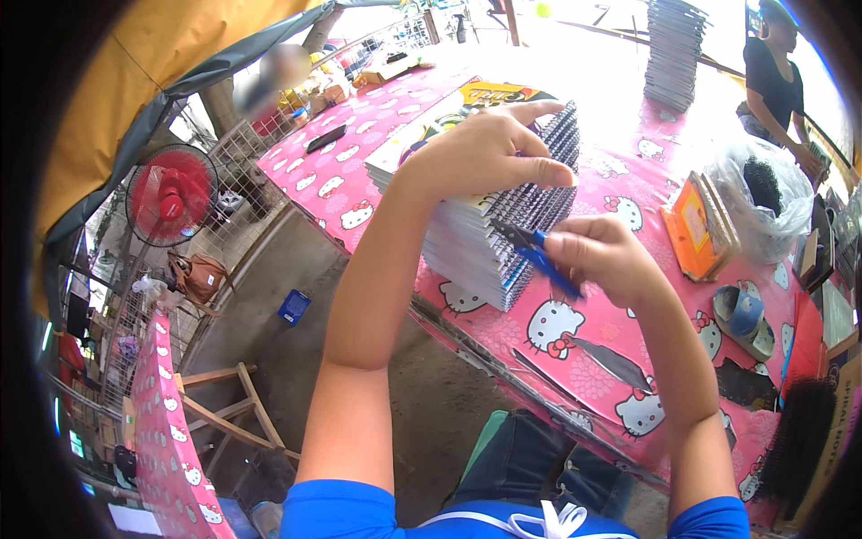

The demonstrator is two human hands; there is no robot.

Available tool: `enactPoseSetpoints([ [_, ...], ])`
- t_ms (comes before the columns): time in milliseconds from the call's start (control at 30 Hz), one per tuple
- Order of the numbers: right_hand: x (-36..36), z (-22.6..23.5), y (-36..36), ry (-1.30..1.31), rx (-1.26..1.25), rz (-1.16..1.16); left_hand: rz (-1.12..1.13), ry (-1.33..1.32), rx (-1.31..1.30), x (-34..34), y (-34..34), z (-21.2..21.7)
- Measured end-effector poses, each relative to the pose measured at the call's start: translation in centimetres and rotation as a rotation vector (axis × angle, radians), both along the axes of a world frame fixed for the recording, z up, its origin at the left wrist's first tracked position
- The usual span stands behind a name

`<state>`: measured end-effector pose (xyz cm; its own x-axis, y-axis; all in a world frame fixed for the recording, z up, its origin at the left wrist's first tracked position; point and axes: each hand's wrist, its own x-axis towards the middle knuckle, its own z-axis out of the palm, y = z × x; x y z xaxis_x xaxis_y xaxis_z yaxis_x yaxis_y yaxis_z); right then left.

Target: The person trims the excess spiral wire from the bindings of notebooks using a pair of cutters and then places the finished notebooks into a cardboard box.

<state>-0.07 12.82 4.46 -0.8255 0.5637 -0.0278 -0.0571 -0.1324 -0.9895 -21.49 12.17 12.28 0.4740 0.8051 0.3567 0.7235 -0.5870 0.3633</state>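
A tall stack of spiral notebooks (467,256) stands on the pink table, its black wire coils (539,211) turned toward the right. My left hand (489,148) lies over the top notebook, thumb and forefinger spread apart near the coil edge. Closed around blue-handled pliers (543,256), my right hand (606,256) is beside the stack's right side. The dark jaws of the pliers point left at the coils in the upper part of the stack; whether they grip a wire end is too small to tell.
Right of the stack are orange-covered notebooks (696,229), a clear plastic bag (763,193) with black coils and a tape roll (738,310). Another notebook pile (673,54) stands farther back, near a person (774,85). A phone (326,138) lies at left; a red fan (171,196) stands beyond the table.
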Motion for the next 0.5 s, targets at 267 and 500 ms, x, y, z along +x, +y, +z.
enactPoseSetpoints([
  [267,0.4,-0.8,-2.6,0.030,1.176,-0.522,0.035,0.229,-0.042,0.5,-0.1,0.2],
  [500,0.1,-0.6,-0.8,-0.119,0.416,-0.164,-0.012,0.135,-0.014,0.7,0.3,-0.2],
])
